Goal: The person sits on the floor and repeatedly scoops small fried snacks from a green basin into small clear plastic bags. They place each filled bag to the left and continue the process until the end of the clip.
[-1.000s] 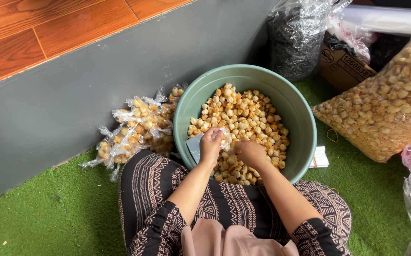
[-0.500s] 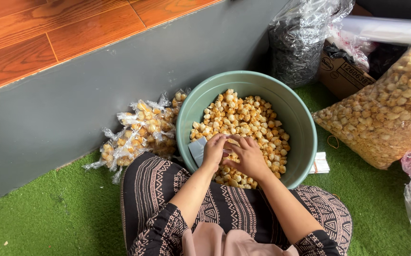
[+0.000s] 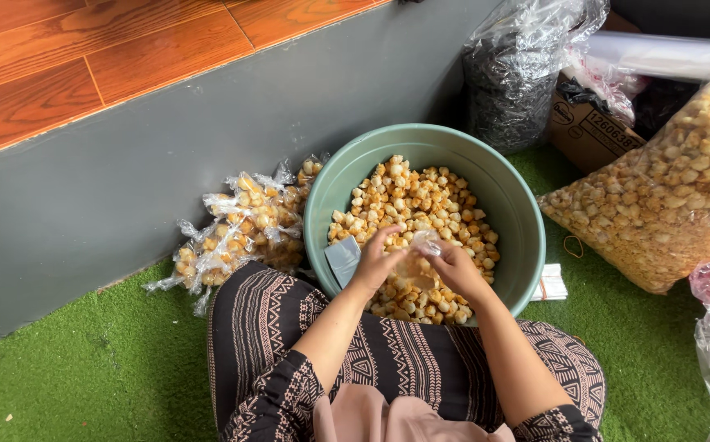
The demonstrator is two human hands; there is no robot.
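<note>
Left hand [image 3: 374,263] and right hand [image 3: 453,268], fingers pinching small clear plastic bag [image 3: 419,255] over round green plastic basin [image 3: 502,196]; probably light, flimsy, slippery, best gripped at mouth.

left hand [image 3: 375,262] and right hand [image 3: 453,266] now apart, small clear bag [image 3: 417,260] lifted between them

The basin [image 3: 486,176] is smooth matt green plastic. The small bag [image 3: 422,245] between the hands is thin, clear, shiny plastic, and so are the filled packets [image 3: 236,221]. The snacks [image 3: 420,200] look dry and rough. The floor mat [image 3: 68,368] is rough artificial grass.
</note>
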